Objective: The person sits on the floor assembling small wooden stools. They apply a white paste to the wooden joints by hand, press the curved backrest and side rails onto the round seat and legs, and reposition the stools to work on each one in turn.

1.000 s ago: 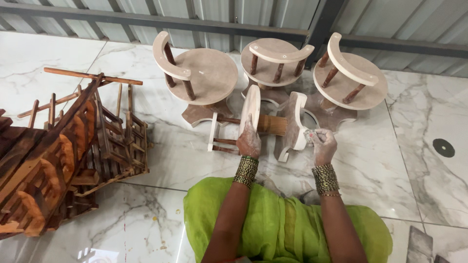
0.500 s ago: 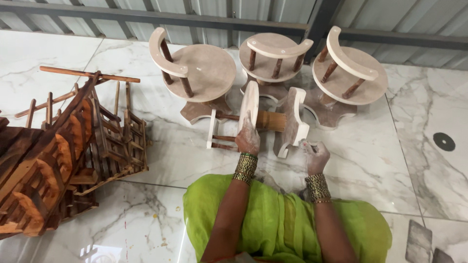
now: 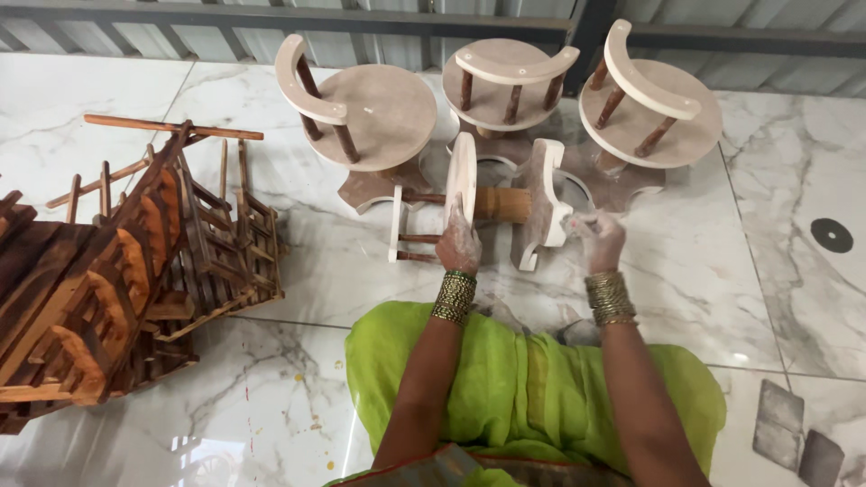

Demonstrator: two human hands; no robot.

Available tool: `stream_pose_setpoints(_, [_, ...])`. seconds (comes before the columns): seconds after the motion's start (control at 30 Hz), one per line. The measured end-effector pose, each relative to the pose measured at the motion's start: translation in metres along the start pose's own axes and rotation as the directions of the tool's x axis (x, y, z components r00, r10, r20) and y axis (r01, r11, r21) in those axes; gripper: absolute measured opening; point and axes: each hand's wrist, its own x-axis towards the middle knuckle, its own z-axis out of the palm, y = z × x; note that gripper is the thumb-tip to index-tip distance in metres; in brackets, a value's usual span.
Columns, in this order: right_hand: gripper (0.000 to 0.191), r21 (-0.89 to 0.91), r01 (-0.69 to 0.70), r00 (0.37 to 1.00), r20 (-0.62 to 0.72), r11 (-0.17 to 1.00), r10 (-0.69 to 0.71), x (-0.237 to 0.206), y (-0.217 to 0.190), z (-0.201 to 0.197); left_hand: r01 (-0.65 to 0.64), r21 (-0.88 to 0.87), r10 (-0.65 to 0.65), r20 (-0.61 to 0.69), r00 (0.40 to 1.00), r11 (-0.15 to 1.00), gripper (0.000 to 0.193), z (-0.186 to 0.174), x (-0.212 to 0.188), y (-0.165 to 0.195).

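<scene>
Right hand (image 3: 603, 237) has risen, fingers clenched; left hand (image 3: 458, 243) fingers grasp the sideways stool (image 3: 505, 206).

Three stools (image 3: 505, 81) block ahead; right floor (image 3: 794, 234) open.

Four pale wooden chairs (image 3: 379, 126), one tipped over, one dark wooden pile (image 3: 108, 271), two hands (image 3: 458, 245)
</scene>
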Motion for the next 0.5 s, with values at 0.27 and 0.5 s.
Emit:
stream_pose_setpoints(0.27, [0.017,-0.369,-0.03,0.999,0.026,0.929,0.042,-0.037,0.015,-0.024,-0.412,0.149,0.438,-0.279,0.855,0.899,0.082,-0.029,-0.005,0.043])
stream_pose_setpoints(0.5, [0.01,0.102,-0.252,0.968,0.019,0.962,0.251,-0.04,0.037,-0.035,-0.194,-0.313,0.237,0.105,0.966,0.93,0.096,0.035,0.036,0.112])
